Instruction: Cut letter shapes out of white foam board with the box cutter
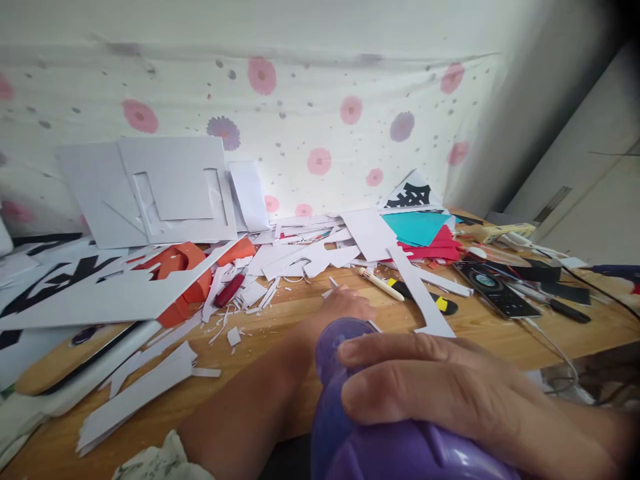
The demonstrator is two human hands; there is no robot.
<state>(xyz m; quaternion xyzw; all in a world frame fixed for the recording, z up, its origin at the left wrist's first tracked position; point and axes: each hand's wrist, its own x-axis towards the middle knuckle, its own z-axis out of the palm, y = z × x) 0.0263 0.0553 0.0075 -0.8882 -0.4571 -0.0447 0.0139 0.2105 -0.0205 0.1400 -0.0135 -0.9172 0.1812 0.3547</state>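
A purple plastic bottle with a rounded, see-through purple lid part fills the bottom centre, very close to the camera. My right hand is closed around its upper side, with two fingers lying across the front. Behind the bottle, my left hand rests low on the wooden table, fingers loosely extended to the right. The bottle hides part of it, and I see nothing held there. Small white paper scraps touch or lie beside it. To its right are a cream pen-like tool and a black-and-yellow cutter.
White cut boards lean against the flowered wall cover. Orange pieces, a dark red handle and many scraps lie left. Teal sheets and red sheets lie right, near a phone, a power strip and cables.
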